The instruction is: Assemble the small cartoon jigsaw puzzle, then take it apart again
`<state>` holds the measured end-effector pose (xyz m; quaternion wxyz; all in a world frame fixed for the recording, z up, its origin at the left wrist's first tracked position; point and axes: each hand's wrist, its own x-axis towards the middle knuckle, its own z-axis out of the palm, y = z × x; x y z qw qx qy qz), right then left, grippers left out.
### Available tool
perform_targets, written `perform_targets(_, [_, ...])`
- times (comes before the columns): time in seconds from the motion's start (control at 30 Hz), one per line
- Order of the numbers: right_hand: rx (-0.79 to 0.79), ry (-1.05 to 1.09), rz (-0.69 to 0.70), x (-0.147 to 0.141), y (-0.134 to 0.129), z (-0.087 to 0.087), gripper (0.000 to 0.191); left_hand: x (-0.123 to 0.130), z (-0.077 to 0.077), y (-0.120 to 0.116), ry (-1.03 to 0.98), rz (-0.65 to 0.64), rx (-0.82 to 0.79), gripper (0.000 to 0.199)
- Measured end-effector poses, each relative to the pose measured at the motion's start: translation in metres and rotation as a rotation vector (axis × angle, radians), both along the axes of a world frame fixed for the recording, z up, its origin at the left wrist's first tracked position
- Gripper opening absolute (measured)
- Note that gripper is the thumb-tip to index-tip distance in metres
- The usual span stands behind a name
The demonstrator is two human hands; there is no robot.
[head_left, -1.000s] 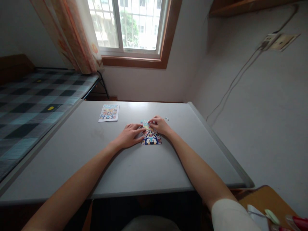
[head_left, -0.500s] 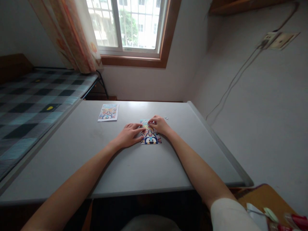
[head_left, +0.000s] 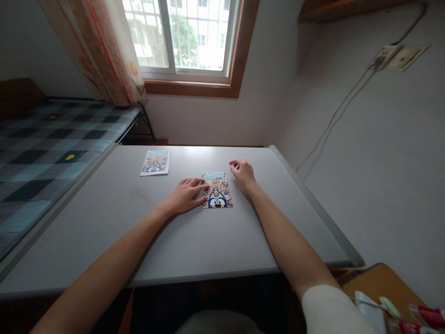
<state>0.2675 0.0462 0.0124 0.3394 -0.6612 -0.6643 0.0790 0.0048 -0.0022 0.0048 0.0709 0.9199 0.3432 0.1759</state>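
A colourful jigsaw puzzle point(head_left: 219, 190) lies flat on the table, with a blue cartoon dog's face along its near edge and pale lettering at its top. My left hand point(head_left: 187, 195) rests beside it with fingers spread, the fingertips touching its left edge. Off the puzzle's upper right corner is my right hand point(head_left: 244, 174), its fingers curled and the thumb and forefinger close together. Whatever is between those fingertips is too small to make out. Farther back on the left lies a printed picture sheet point(head_left: 155, 163) bearing the same design.
The white table point(head_left: 167, 246) meets a bed point(head_left: 69, 134) with a checked cover on the left and a wall on the right. A wooden stool point(head_left: 392, 283) with several small items stands at the lower right. A cable point(head_left: 328, 127) hangs from the wall socket.
My right hand has moved from the puzzle's upper part to the right, off it, uncovering the top. It now covers where small loose pieces lay. My left hand stays put.
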Motion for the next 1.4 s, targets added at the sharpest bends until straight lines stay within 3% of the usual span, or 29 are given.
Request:
perform_targets(0.1, [-0.080,-0.008,-0.198,0.019,0.002,0.002,0.021,0.000,0.000,0.000,-0.006,-0.004,-0.008,0.041])
perform_targets(0.2, [-0.196,0.008,-0.266,0.031,0.004,-0.001,0.019,0.000,-0.001,0.001,-0.012,-0.003,-0.009,0.041])
perform_targets(0.67, [-0.243,0.030,-0.169,0.032,0.007,-0.010,0.016,0.000,0.001,0.000,-0.003,0.000,-0.005,0.041])
perform_targets(0.9, [-0.165,0.179,0.111,0.013,0.003,0.001,0.016,0.000,0.001,0.000,-0.015,-0.001,-0.012,0.042])
perform_targets(1.13, [-0.248,-0.103,-0.196,0.021,0.000,0.000,0.022,0.000,-0.001,0.001,-0.023,-0.008,-0.013,0.041])
perform_targets(1.4, [-0.317,0.025,-0.166,0.030,0.006,-0.006,0.014,0.000,-0.001,0.001,-0.025,-0.007,-0.014,0.041])
